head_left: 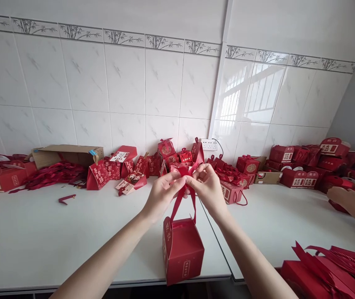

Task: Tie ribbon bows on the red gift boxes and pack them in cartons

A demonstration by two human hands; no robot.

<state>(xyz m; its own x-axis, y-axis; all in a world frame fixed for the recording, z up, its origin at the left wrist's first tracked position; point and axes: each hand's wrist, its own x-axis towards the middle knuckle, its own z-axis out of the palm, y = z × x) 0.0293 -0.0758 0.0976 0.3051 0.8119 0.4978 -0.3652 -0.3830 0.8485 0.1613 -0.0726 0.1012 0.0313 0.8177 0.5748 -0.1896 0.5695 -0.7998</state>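
Both my hands are raised together over the white table, gripping one red ribbon (179, 204) that forms a bow or loop between them. My left hand (164, 192) pinches it from the left, thumb and fingers pressed together. From the right, my right hand (206, 185) pinches it too, the thumbs almost meeting. Below them, a red gift box (185, 249) with a pale printed panel hangs from or is tethered by the ribbon, near the table's front edge. Whether its base touches the table I cannot tell. Fingers hide part of the bow.
Behind stand several red gift boxes (101, 172) and an open cardboard box (67, 149) with a ribbon pile (56, 176). More red boxes (302, 178) are stacked at right, near another person's hand (344, 195). Ribboned red boxes (329, 270) fill the front right corner.
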